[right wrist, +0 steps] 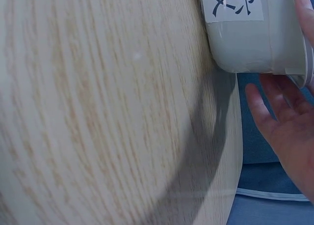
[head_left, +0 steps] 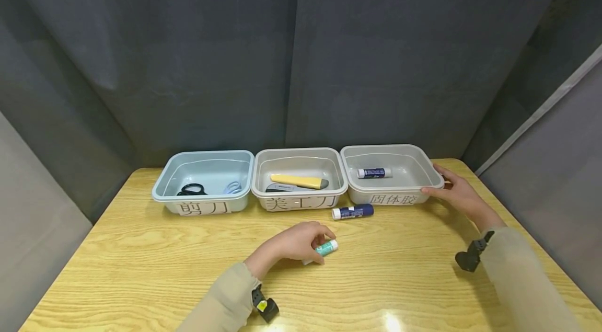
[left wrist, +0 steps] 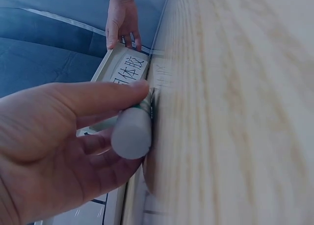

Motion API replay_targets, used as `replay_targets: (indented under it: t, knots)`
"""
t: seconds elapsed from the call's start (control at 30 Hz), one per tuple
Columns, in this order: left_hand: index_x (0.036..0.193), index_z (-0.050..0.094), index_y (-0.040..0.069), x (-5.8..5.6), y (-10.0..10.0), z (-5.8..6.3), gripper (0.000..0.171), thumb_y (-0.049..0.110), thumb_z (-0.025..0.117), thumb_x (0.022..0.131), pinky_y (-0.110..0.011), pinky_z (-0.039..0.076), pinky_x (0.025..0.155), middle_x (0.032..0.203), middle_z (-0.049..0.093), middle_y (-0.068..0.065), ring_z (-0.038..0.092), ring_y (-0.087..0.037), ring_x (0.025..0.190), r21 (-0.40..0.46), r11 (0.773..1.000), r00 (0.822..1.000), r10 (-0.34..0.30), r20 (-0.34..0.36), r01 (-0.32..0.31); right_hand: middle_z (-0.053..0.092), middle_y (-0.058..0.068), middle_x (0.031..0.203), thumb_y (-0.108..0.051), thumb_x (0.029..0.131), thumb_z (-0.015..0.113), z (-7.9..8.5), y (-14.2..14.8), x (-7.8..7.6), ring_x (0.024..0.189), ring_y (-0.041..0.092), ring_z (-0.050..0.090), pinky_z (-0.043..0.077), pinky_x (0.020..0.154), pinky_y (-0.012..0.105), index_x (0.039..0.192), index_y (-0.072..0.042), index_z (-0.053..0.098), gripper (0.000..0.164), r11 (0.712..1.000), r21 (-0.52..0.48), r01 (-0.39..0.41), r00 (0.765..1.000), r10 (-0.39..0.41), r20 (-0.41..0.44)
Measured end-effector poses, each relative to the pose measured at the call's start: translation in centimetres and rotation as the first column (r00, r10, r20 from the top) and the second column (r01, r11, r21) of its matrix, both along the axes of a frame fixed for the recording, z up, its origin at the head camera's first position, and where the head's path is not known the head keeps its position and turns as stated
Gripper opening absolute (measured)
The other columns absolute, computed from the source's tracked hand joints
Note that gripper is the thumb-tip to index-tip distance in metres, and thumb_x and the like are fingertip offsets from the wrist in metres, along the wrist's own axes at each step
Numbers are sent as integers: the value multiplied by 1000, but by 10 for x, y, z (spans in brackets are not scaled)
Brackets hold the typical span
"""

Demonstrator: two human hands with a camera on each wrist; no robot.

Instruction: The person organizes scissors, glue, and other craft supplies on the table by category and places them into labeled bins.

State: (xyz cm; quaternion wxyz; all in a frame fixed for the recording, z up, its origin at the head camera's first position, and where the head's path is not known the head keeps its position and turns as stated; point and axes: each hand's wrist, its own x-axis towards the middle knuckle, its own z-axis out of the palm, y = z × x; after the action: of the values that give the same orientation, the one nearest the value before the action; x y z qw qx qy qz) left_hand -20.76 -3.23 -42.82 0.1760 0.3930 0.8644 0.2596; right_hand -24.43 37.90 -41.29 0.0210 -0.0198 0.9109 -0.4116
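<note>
Green-capped glue stick [head_left: 326, 248] is lying on the wooden table [head_left: 141, 264], mid-front; left hand [head_left: 296, 243] is pinching it between thumb and fingers. Right hand [head_left: 458, 193], fingers straight, is touching the right-end bin's [head_left: 425, 164] rim. Blue glue stick [head_left: 352, 212] is lying just before the bins.

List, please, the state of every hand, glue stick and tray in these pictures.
left hand: grips the green glue stick
green glue stick: capped, held on table
blue glue stick: capped, lying on table
right hand: rests on right tray
right tray: holds one glue stick
middle tray: holds cutters
left tray: holds scissors
</note>
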Motion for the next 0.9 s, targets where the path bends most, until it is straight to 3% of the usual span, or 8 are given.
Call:
replay_targets:
  t: [0.47,0.6,0.9]
  knots:
    - [112,63,18,-1,0,3,32,11,62,81,-18,44,78,100,63,8,55,-2,87,83,996,1000,12,-6,-12,21,27,145,-40,85,61,0,0,-1,115,41,40,34,94,56,146,-7,2,91,1000,-4,4,1000,-4,0]
    - [114,63,19,-2,0,4,32,14,62,82,-17,43,77,103,62,8,54,-2,87,118,992,999,33,-23,-30,21,28,144,-40,85,61,0,-1,-1,115,42,40,33,95,57,146,-7,2,91,1000,-3,6,1000,-6,-1]
    - [114,62,23,-2,5,5,31,21,65,83,-17,43,66,102,62,9,53,-4,79,189,978,996,86,19,-89,20,29,144,-37,86,61,-1,-1,-2,114,41,40,34,93,57,146,-8,2,90,1000,3,0,1000,0,-1]
